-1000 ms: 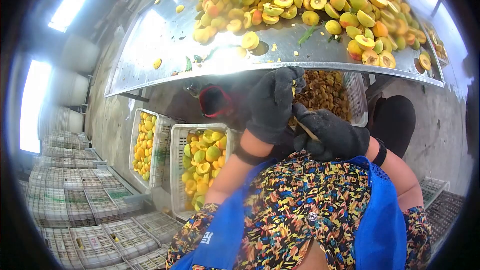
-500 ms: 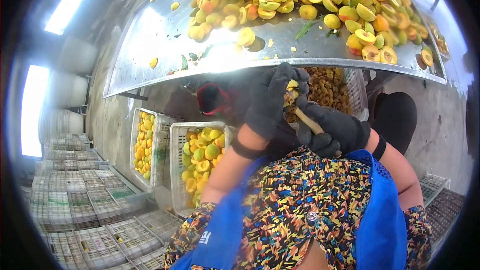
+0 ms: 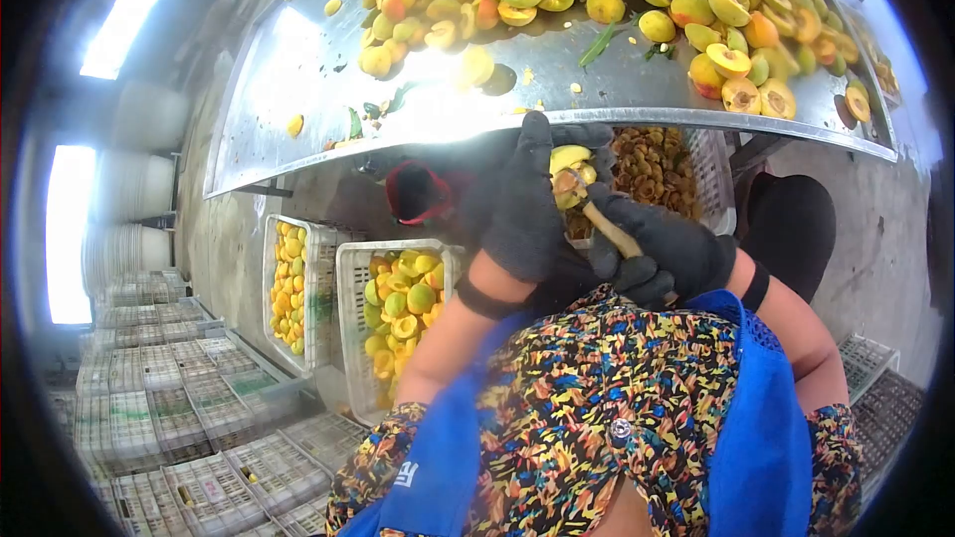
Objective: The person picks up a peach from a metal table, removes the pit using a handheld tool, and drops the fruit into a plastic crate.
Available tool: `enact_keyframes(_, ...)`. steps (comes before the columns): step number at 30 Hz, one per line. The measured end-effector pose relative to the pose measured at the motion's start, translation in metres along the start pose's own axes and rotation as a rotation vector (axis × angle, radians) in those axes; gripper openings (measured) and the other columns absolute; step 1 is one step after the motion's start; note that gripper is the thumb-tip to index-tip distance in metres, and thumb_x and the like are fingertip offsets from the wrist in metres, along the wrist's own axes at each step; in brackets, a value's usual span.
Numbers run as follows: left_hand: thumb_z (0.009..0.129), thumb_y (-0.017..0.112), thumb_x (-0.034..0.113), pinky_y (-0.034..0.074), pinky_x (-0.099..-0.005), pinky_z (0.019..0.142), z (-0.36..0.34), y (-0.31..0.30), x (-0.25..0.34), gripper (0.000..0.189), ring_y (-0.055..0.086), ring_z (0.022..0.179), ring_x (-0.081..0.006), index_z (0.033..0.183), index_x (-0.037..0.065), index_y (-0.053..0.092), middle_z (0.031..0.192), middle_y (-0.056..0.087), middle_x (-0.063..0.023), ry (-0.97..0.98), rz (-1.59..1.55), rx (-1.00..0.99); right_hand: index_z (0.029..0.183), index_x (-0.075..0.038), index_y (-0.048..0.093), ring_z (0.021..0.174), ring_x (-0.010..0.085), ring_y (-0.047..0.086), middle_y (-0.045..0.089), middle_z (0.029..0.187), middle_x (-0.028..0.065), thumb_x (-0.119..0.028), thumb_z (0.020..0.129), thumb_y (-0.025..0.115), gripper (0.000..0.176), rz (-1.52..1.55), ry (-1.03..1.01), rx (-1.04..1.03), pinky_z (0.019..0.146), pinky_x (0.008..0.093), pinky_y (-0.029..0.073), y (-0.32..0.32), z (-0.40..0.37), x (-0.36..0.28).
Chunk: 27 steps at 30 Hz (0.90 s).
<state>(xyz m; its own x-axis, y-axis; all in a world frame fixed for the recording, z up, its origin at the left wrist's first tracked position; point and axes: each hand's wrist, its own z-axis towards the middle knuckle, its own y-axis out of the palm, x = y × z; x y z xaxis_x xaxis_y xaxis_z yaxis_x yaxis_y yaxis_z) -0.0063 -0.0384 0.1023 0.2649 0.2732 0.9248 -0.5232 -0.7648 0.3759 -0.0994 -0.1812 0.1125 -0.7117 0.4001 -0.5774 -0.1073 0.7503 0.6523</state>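
Observation:
My left hand point(image 3: 529, 201), in a black glove, is closed round a yellow peach half point(image 3: 571, 165) just below the table edge. My right hand point(image 3: 665, 251), gloved too, grips a wooden-handled tool point(image 3: 613, 229), its fingers wrapped round the handle. The tool's tip meets the cut face of the peach half; its exact shape is too small to make out. Behind both hands stands a crate of brown pits and scraps point(image 3: 655, 171), partly hidden by them. On the metal table point(image 3: 298, 99) ahead lies a big heap of halved peaches point(image 3: 607, 8).
Two white crates, one with yellow halves point(image 3: 288, 283) and one with yellow-green halves point(image 3: 406, 303), stand on the floor at my left. Stacked crates point(image 3: 179, 418) fill the lower left. The table's front edge runs close beyond my hands. Leaf bits point(image 3: 600, 44) lie on it.
The peach half in my left hand is turned so more of its yellow flesh shows. My left fingers have opened a little round it. The tool stays against the fruit.

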Motion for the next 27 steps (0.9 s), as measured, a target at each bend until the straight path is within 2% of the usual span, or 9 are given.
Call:
enact_keyframes(3,0.096,0.043,0.041,0.052,-0.0294,0.068,0.000,-0.005,-0.006,0.046,0.062,0.075,-0.0165,0.102,-0.001,0.062,0.086,0.065,-0.0110,0.096,0.120,-0.034,0.075,-0.008,0.056,0.031,0.0056,0.030,0.036,0.046,-0.0032,-0.060,0.091,0.039,0.057,0.157,0.193,-0.020,0.027,0.0187,0.024,-0.001,-0.004,-0.014)
enact_keyframes(4,0.096,0.043,0.039,0.052,-0.0292,0.068,-0.001,-0.005,-0.007,0.045,0.062,0.076,-0.0163,0.102,-0.001,0.062,0.086,0.065,-0.0107,0.136,0.180,-0.042,0.074,-0.008,0.056,0.031,0.0060,0.032,0.036,0.044,-0.0032,-0.058,0.093,0.037,0.057,0.223,0.115,0.063,0.027,0.0195,0.024,0.004,-0.003,-0.012)
enact_keyframes(9,0.096,0.045,0.033,0.052,-0.0281,0.068,0.000,-0.012,-0.018,0.038,0.062,0.075,-0.0156,0.097,-0.001,0.062,0.088,0.065,-0.0102,0.423,0.733,0.021,0.073,-0.007,0.056,0.030,0.0060,0.031,0.035,0.044,-0.0036,-0.058,0.094,0.035,0.059,0.087,0.154,-0.035,0.027,0.0200,0.023,0.009,-0.006,-0.006)
enact_keyframes(11,0.095,0.047,0.032,0.052,-0.0278,0.067,0.001,-0.010,-0.014,0.037,0.062,0.075,-0.0154,0.095,-0.001,0.062,0.087,0.066,-0.0105,0.366,0.703,-0.003,0.073,-0.006,0.057,0.030,0.0061,0.030,0.035,0.044,-0.0037,-0.058,0.094,0.034,0.060,0.080,0.166,-0.060,0.026,0.0202,0.023,0.012,-0.006,-0.003)
enact_keyframes(13,0.094,0.050,0.032,0.052,-0.0276,0.065,-0.006,-0.009,0.002,0.036,0.061,0.074,-0.0153,0.092,-0.002,0.062,0.086,0.066,-0.0112,0.105,0.367,-0.119,0.073,-0.006,0.057,0.029,0.0061,0.030,0.034,0.043,-0.0039,-0.058,0.094,0.033,0.061,0.095,0.194,-0.088,0.026,0.0204,0.023,0.013,-0.007,-0.003)
enact_keyframes(17,0.094,0.049,0.034,0.052,-0.0289,0.061,-0.006,-0.018,0.002,0.039,0.061,0.069,-0.0173,0.092,-0.002,0.062,0.082,0.065,-0.0111,0.248,0.290,-0.245,0.073,-0.005,0.057,0.029,0.0059,0.029,0.034,0.042,-0.0042,-0.059,0.094,0.032,0.063,0.114,0.192,-0.136,0.026,0.0202,0.022,0.015,-0.003,-0.001)
enact_keyframes(22,0.094,0.048,0.035,0.052,-0.0300,0.059,-0.009,0.004,-0.005,0.039,0.061,0.063,-0.0201,0.091,-0.001,0.062,0.076,0.063,-0.0103,0.011,-0.223,0.100,0.067,-0.006,0.055,0.028,0.0051,0.029,0.032,0.040,-0.0050,-0.060,0.093,0.033,0.064,0.240,0.195,-0.129,0.026,0.0191,0.022,0.005,0.003,0.005)
enact_keyframes(24,0.094,0.047,0.037,0.053,-0.0306,0.059,-0.008,0.008,-0.012,0.040,0.061,0.064,-0.0208,0.091,0.000,0.062,0.076,0.063,-0.0107,0.083,-0.199,0.178,0.063,-0.007,0.052,0.027,0.0051,0.029,0.033,0.039,-0.0053,-0.062,0.092,0.033,0.065,0.372,0.244,-0.133,0.025,0.0198,0.023,-0.002,0.006,0.008)
enact_keyframes(27,0.094,0.045,0.040,0.053,-0.0324,0.059,-0.003,0.017,-0.019,0.042,0.061,0.064,-0.0227,0.094,0.001,0.061,0.076,0.063,-0.0110,0.080,-0.327,0.209,0.058,-0.008,0.048,0.027,0.0055,0.030,0.034,0.039,-0.0058,-0.064,0.091,0.031,0.067,0.458,0.224,-0.337,0.026,0.0215,0.024,-0.018,0.012,0.012)
